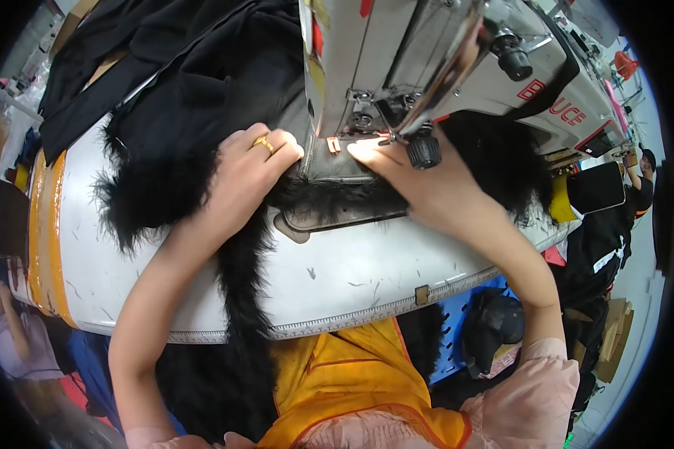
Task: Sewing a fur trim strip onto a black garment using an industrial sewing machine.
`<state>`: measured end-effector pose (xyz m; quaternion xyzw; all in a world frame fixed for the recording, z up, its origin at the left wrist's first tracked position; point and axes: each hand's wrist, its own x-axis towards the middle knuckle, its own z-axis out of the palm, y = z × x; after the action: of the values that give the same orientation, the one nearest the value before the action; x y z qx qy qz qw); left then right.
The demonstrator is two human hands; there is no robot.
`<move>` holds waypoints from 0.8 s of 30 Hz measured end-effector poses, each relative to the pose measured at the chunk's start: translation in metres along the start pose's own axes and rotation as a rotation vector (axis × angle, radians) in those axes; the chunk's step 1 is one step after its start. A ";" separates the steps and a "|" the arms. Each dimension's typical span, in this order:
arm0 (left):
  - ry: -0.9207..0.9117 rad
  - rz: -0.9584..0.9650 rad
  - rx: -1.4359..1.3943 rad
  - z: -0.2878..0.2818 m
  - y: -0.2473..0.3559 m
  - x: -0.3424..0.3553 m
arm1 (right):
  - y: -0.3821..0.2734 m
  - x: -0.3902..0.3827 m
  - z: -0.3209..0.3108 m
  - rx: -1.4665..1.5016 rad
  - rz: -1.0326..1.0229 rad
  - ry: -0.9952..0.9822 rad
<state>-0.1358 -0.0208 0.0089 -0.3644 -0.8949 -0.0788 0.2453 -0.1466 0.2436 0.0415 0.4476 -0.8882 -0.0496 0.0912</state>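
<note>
A black garment [232,90] with shaggy black fur trim [337,196] lies under the head of a sewing machine [412,67]. My left hand [256,168], a gold ring on one finger, is closed on the cloth just left of the presser foot [334,144]. Beside the needle area, lit by a lamp, my right hand [434,179] holds the cloth from the right, a fingertip close to the foot. Its other fingers are partly hidden behind a black knob [424,148]. One strip of fur hangs over the table's front edge.
The white table [337,269] has a measuring tape [367,310] along its front edge and orange tape [46,232] at its left. Below right are a blue plastic crate [451,329] and dark items. Other people sit at far left and far right.
</note>
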 end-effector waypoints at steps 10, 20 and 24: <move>-0.031 0.199 0.041 -0.006 0.026 -0.008 | 0.022 -0.026 0.026 -0.067 -0.029 0.228; -0.092 0.163 0.021 -0.016 0.018 -0.019 | 0.029 -0.023 0.042 -0.034 -0.033 0.368; -0.063 0.111 0.044 -0.009 0.026 -0.013 | 0.038 -0.023 0.037 -0.007 0.034 0.420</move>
<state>-0.1063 -0.0127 0.0089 -0.4101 -0.8821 -0.0339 0.2292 -0.1706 0.2853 0.0089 0.4329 -0.8569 0.0433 0.2767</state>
